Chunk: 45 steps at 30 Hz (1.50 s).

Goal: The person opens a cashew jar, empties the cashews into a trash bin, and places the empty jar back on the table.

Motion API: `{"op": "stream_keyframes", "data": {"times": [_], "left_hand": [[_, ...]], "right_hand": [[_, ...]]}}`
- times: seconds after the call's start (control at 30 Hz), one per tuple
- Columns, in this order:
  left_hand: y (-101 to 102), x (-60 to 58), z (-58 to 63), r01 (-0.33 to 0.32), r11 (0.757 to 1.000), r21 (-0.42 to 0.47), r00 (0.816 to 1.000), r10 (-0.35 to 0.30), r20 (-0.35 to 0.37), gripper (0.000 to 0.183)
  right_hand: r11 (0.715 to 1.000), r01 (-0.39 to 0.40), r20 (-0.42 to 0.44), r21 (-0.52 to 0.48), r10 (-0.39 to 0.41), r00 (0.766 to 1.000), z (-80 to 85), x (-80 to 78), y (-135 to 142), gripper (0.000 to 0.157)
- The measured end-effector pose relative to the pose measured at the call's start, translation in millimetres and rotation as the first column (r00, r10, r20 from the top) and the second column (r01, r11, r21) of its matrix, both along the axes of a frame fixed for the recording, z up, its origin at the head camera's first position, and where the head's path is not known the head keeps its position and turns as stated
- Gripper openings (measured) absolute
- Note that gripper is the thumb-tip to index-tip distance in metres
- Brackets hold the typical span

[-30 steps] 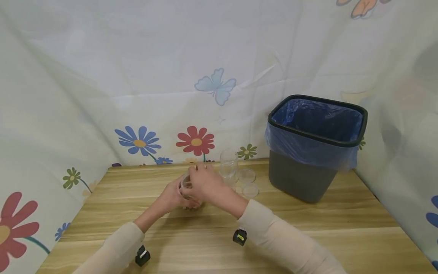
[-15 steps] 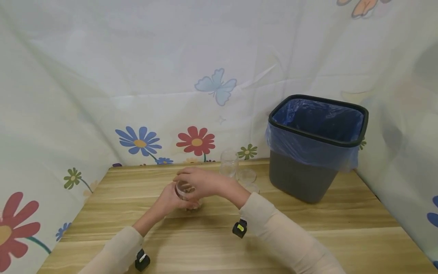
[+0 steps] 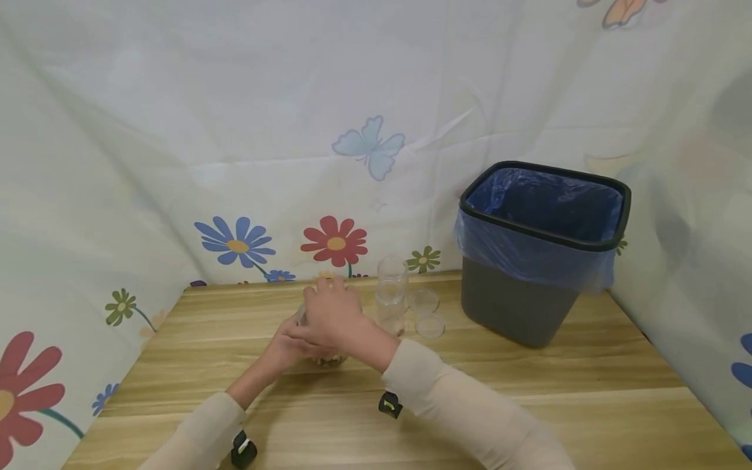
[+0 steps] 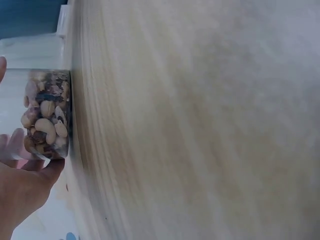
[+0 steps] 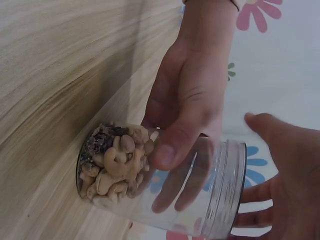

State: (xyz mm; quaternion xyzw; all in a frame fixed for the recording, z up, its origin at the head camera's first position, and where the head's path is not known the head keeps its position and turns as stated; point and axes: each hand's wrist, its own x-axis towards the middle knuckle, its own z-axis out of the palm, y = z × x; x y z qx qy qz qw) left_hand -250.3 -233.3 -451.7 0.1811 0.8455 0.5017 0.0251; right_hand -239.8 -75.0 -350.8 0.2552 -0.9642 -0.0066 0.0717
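Observation:
A clear jar (image 3: 330,360) part filled with mixed nuts, cashews (image 5: 117,167) among them, stands near the middle of the table. My left hand (image 3: 282,346) grips its side, with thumb and fingers wrapped round the wall in the right wrist view. Over the jar's top lies my right hand (image 3: 335,313), its fingers curled at the clear ridged lid end (image 5: 227,195). In the right wrist view the right thumb (image 5: 262,120) stands a little off the rim. The head view hides most of the jar's mouth behind the right hand.
Just right of the hands stand clear jars (image 3: 390,316), one behind another. Beside them lie two clear round lids (image 3: 424,301). A grey bin (image 3: 523,300) with a blue liner is at the back right. Flower-printed cloth (image 3: 264,189) hangs behind the table.
My right hand first swung left and lower round the jar's top, uncovering part of the mouth, then turned back over it with fingers pointing away. The left hand keeps its grip, nearly in place.

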Motion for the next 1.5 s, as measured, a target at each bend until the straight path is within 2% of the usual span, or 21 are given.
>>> {"op": "stream_keyframes", "data": {"times": [0.07, 0.13, 0.23, 0.3, 0.37, 0.43, 0.47, 0.5, 0.53, 0.6, 0.67, 0.73, 0.83, 0.93, 1.0, 1.1, 1.23, 1.3, 1.4, 1.47, 1.5], "left_hand": [[0.5, 0.4, -0.8, -0.022, 0.999, -0.031, 1.000, 0.022, -0.005, 0.083], [1.1, 1.3, -1.1, -0.044, 0.997, -0.062, 0.999, 0.043, -0.014, 0.081], [1.4, 3.3, -1.5, -0.076, 0.995, -0.062, 0.997, 0.076, 0.002, 0.079], [1.0, 3.8, -2.0, -0.066, 0.997, -0.050, 0.998, 0.067, 0.003, 0.078], [0.3, 3.9, -2.6, -0.054, 0.998, -0.019, 0.998, 0.054, 0.016, 0.076], [-0.8, 4.1, -3.0, -0.041, 0.999, -0.002, 0.999, 0.041, 0.026, 0.073], [-1.3, 4.2, -2.9, -0.037, 0.999, 0.003, 0.999, 0.037, 0.031, 0.072], [-1.8, 4.4, -2.8, -0.034, 0.999, 0.004, 0.999, 0.034, 0.034, 0.074], [-2.0, 4.3, -2.5, -0.038, 0.999, 0.009, 0.999, 0.038, 0.039, 0.075], [-1.5, 3.9, -1.2, -0.034, 0.999, 0.012, 0.999, 0.034, 0.041, 0.079], [-0.2, 2.4, -0.3, -0.009, 0.999, 0.049, 0.999, 0.007, 0.049, 0.078], [1.7, 0.3, 0.8, 0.017, 0.997, 0.076, 0.999, -0.021, 0.043, 0.068], [3.1, -2.1, 1.5, 0.054, 0.991, 0.122, 0.997, -0.060, 0.042, 0.052], [2.1, -1.5, 2.5, 0.035, 0.994, 0.108, 0.999, -0.039, 0.035, 0.055], [1.2, -1.2, 2.7, 0.015, 0.997, 0.074, 1.000, -0.017, 0.026, 0.065], [0.0, -1.9, 2.2, -0.017, 1.000, -0.010, 1.000, 0.017, -0.001, 0.078], [-2.6, -3.4, 1.0, -0.032, 0.995, -0.090, 0.999, 0.030, -0.028, 0.086], [-5.6, -3.4, 0.0, -0.030, 0.995, -0.095, 1.000, 0.029, -0.010, 0.085], [-12.4, -1.7, -1.7, -0.021, 0.997, -0.081, 1.000, 0.022, 0.015, 0.081], [-16.7, -0.3, -2.4, 0.004, 0.998, -0.067, 1.000, -0.003, 0.021, 0.080], [-18.7, 0.6, -2.7, 0.015, 0.998, -0.060, 1.000, -0.014, 0.023, 0.079]], "right_hand": [[1.000, 0.011, -0.016, 0.004, -0.011, 1.000, 0.1, 1.2, -1.4, 0.067], [1.000, -0.015, -0.013, 0.004, 0.015, 1.000, 0.6, 0.5, -0.1, 0.061], [0.988, -0.151, 0.031, -0.017, 0.151, 0.988, 3.4, -4.6, 6.7, 0.055], [0.956, -0.290, 0.086, -0.044, 0.292, 0.952, 6.2, -9.7, 14.0, 0.054], [0.909, -0.408, 0.151, -0.090, 0.417, 0.896, 8.4, -14.7, 21.9, 0.056], [0.868, -0.480, 0.206, -0.129, 0.497, 0.843, 9.5, -17.8, 28.3, 0.060], [0.860, -0.490, 0.218, -0.141, 0.510, 0.832, 9.0, -18.1, 30.8, 0.060], [0.864, -0.479, 0.223, -0.155, 0.503, 0.835, 8.5, -17.6, 32.4, 0.061], [0.874, -0.460, 0.213, -0.156, 0.484, 0.849, 8.2, -16.5, 32.9, 0.061], [0.912, -0.388, 0.163, -0.134, 0.407, 0.899, 6.5, -12.8, 31.5, 0.060], [0.956, -0.270, 0.112, -0.116, 0.283, 0.953, 4.8, -7.4, 27.9, 0.061], [0.984, -0.144, 0.071, -0.104, 0.151, 0.986, 3.1, -2.8, 22.1, 0.068], [0.995, 0.015, 0.054, -0.098, -0.010, 0.998, 1.0, 2.0, 12.9, 0.077], [0.991, 0.108, 0.045, -0.078, -0.105, 0.993, -0.1, 3.2, 4.7, 0.081], [0.990, 0.135, 0.038, -0.046, -0.133, 0.990, -0.3, 3.5, 1.6, 0.081], [0.994, 0.107, 0.030, -0.022, -0.107, 0.994, -0.7, 1.9, 1.2, 0.075], [0.997, -0.077, 0.070, -0.025, 0.079, 0.994, 2.7, -3.6, 8.5, 0.057], [0.979, -0.202, 0.130, -0.026, 0.204, 0.970, 6.5, -6.4, 12.4, 0.054], [0.937, -0.351, 0.213, -0.005, 0.344, 0.915, 12.8, -7.2, 14.3, 0.063], [0.922, -0.386, 0.227, 0.000, 0.376, 0.898, 14.1, -5.2, 12.2, 0.063], [0.928, -0.374, 0.219, -0.004, 0.365, 0.905, 13.7, -2.7, 10.1, 0.062]]}}
